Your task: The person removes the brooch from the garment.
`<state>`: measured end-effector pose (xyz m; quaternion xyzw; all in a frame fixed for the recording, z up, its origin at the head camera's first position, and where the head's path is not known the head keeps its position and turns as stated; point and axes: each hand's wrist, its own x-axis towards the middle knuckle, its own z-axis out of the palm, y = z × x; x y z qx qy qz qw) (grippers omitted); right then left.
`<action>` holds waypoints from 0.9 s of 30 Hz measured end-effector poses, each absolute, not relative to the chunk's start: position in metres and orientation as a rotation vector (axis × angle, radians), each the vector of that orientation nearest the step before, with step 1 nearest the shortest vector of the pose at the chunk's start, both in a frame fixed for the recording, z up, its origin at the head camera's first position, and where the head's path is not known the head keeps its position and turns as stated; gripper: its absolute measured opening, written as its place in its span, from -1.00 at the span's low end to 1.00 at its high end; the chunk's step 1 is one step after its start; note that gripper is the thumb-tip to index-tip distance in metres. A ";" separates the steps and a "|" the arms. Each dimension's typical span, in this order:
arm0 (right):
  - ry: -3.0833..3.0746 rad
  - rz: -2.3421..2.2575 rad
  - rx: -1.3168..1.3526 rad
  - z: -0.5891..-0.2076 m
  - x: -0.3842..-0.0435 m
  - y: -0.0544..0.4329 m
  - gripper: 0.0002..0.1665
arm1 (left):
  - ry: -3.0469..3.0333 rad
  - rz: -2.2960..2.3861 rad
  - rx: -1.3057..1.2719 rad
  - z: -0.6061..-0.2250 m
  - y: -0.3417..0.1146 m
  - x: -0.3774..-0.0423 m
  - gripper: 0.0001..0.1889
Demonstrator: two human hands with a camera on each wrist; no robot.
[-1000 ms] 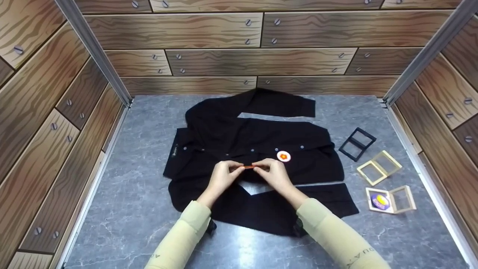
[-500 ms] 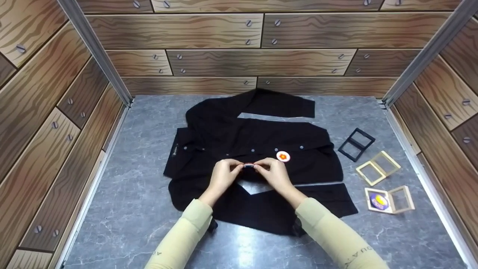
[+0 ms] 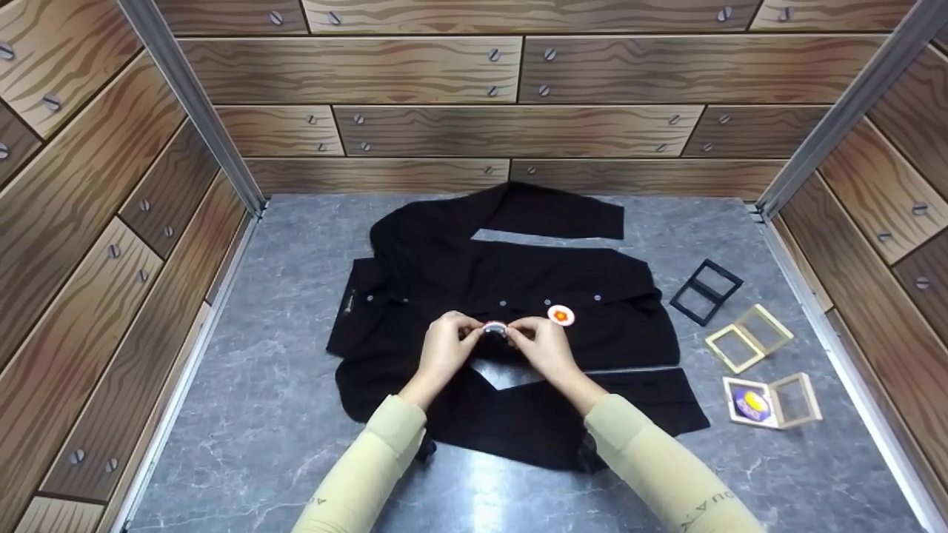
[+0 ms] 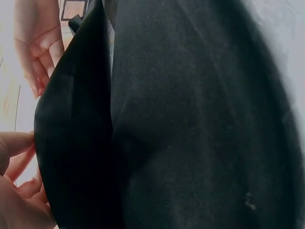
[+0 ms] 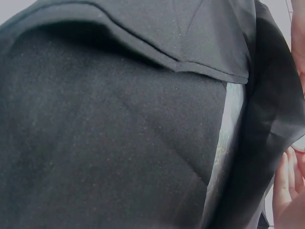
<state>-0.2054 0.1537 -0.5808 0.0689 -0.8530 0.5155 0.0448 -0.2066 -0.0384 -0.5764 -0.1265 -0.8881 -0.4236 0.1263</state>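
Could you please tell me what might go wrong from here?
The small round piece is pinched at its edges between the left hand and the right hand, so it might slip and drop onto the black shirt. The right hand is also close to the flower badge lying on the black shirt and could knock it; I cannot tell whether the flower badge is fastened.

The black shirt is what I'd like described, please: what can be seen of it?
The black shirt looks like matte cloth, spread front up on the grey marbled surface. Its collar points left in the head view, both sleeves extend right, and pale buttons line its front. A round flower badge lies on it.
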 end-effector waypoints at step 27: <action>-2.665 1.563 0.214 -0.582 -0.213 0.155 -0.87 | -2.702 -1.281 -0.289 -0.577 -0.035 -0.213 -0.93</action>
